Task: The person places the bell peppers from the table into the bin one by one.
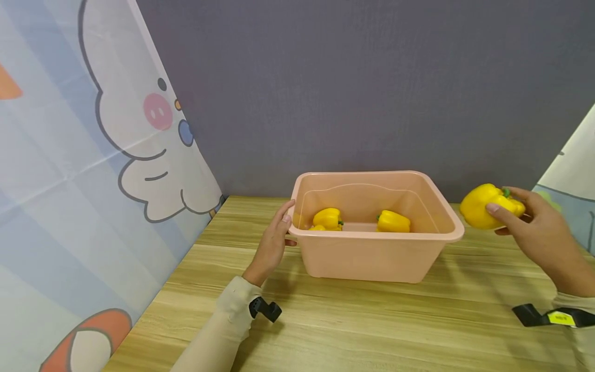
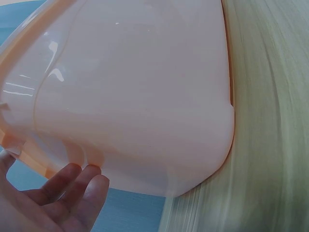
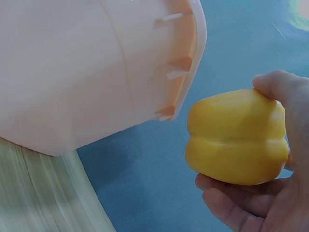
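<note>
A pink plastic bin (image 1: 362,256) sits upright on the table with yellow bell peppers inside. At its left end, my left hand (image 1: 271,240) holds the rim, thumb at the edge. In the left wrist view its fingertips (image 2: 99,183) meet the outer wall below the rim. Off the bin's right end, my right hand (image 1: 539,222) grips another yellow bell pepper (image 1: 483,206) in the air, its green stem facing the palm side. The right wrist view has this pepper's lobed body (image 3: 231,140) between thumb and fingers, beside the bin's outer wall (image 3: 72,72).
Inside the bin, one pepper (image 1: 393,222) lies toward the right and another (image 1: 327,218) at the left, with part of one more in front. Behind the wooden table (image 1: 372,325) stands a grey panel (image 1: 353,93). A cartoon-printed sheet (image 1: 60,206) hangs at the left.
</note>
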A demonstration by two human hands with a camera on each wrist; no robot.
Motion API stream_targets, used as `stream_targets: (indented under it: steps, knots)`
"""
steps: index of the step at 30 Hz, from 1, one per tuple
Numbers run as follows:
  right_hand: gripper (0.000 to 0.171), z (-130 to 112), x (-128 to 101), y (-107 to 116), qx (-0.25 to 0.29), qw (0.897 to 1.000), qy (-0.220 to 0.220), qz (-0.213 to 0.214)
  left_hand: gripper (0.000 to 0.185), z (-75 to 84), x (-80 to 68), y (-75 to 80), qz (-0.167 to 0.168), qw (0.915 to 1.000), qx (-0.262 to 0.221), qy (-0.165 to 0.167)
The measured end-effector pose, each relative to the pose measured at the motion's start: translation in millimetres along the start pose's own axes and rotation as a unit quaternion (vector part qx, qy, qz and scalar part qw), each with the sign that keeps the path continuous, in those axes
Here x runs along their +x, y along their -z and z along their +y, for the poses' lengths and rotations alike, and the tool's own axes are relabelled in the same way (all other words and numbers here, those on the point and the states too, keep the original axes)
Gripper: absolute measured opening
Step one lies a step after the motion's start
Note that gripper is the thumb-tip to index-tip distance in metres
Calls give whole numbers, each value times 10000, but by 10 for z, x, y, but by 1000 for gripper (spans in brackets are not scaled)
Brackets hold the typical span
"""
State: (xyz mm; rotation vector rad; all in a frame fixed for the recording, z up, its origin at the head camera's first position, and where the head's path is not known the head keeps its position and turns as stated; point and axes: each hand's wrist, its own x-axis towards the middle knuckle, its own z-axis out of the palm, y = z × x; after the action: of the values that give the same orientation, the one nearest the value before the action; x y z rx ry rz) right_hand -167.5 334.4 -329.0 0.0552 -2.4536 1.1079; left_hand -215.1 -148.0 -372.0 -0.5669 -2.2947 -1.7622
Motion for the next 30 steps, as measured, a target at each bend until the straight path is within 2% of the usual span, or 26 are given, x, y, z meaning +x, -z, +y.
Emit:
stream_targets:
  steps: [14, 30]
  knots:
    - [68, -149, -43, 31, 290, 9994, 151, 106, 47, 1, 2, -3, -4, 10000, 5, 6]
    - [68, -403, -152, 30, 135, 9995, 241, 160, 50, 16, -6, 40, -42, 10000, -53, -35]
